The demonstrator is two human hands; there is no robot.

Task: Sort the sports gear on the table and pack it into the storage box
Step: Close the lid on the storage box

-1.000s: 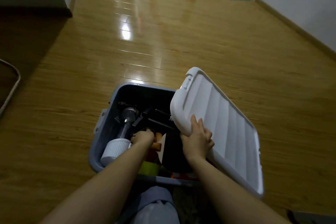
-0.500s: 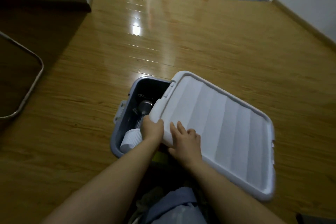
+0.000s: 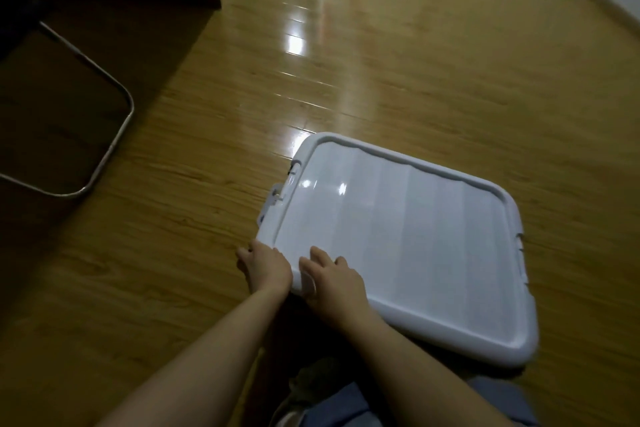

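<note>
The white ribbed lid [image 3: 398,236] lies flat over the storage box on the wooden floor and covers it fully. Of the box only a latch [image 3: 277,196] on the left side shows. The sports gear inside is hidden. My left hand [image 3: 265,267] grips the lid's near-left corner, with fingers curled over its edge. Just to its right, my right hand [image 3: 332,279] rests on the lid with fingers spread flat and the thumb along the near rim.
A bent metal tube frame [image 3: 121,128] stands on the floor at the left, beside dark furniture. My knees in blue cloth [image 3: 346,406] are at the bottom edge. Wooden floor [image 3: 346,80] stretches ahead to a wall at the right.
The lid swung down from tilted to flat over the box, hiding the gear. My left hand left the box's inside and took the lid's corner. My right hand stayed on the lid.
</note>
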